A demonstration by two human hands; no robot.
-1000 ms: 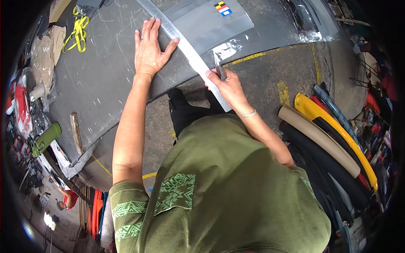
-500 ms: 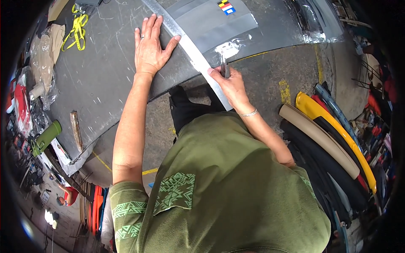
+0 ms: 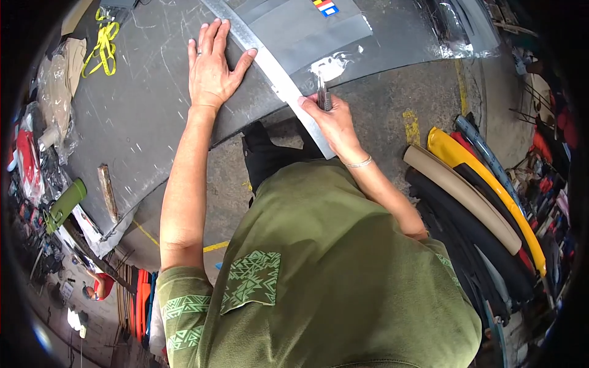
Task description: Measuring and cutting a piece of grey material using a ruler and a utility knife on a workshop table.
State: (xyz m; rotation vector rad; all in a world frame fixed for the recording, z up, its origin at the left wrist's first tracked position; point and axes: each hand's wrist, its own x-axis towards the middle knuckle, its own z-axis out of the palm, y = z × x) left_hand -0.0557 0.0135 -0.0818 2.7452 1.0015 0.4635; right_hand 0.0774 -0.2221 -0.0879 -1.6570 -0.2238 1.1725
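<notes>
A metal straightedge (image 3: 270,66) is laid aslant across the dark worktop (image 3: 135,92), with both hands placed at it.
The left hand (image 3: 211,76) is spread flat on the worktop, palm down, its thumb tip set at the straightedge's left side. By the right hand (image 3: 331,116), the straightedge is gripped close to its near end, which is left jutting past the worktop's edge; a slim tool (image 3: 326,101) is also held upright there, its kind not clearly shown. Along the straightedge's right side a grey sheet (image 3: 307,27) is seen, marked with a multicoloured patch (image 3: 325,6). A yellow strap (image 3: 104,49) is bunched at far left, well apart from the left hand.
</notes>
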